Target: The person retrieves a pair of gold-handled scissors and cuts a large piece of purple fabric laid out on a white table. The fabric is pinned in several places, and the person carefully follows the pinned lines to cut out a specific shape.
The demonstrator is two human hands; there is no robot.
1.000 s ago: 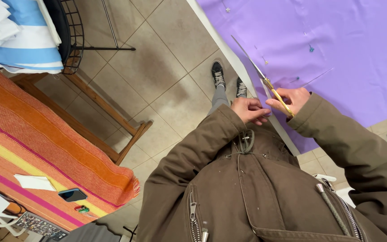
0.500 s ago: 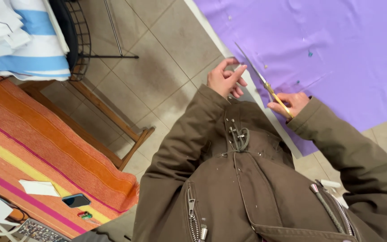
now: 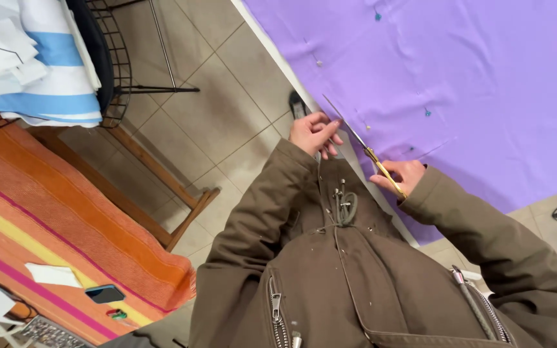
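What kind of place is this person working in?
Probably a home sewing or craft room: purple fabric studded with pins lies on a table, the right hand holds scissors at its edge, and folded cloth sits nearby.

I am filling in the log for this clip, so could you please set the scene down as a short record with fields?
Setting: tiled floor beside a white table edge, seen from above
Main thing: large sheet of purple fabric with coloured pins in it
Right hand: grips the gold handles of long metal scissors, blades along the fabric's edge
Left hand: fingers on the fabric's edge near the blade tips
Clothing: brown zipped jacket
To the left: orange striped cloth; dark phone lying on it
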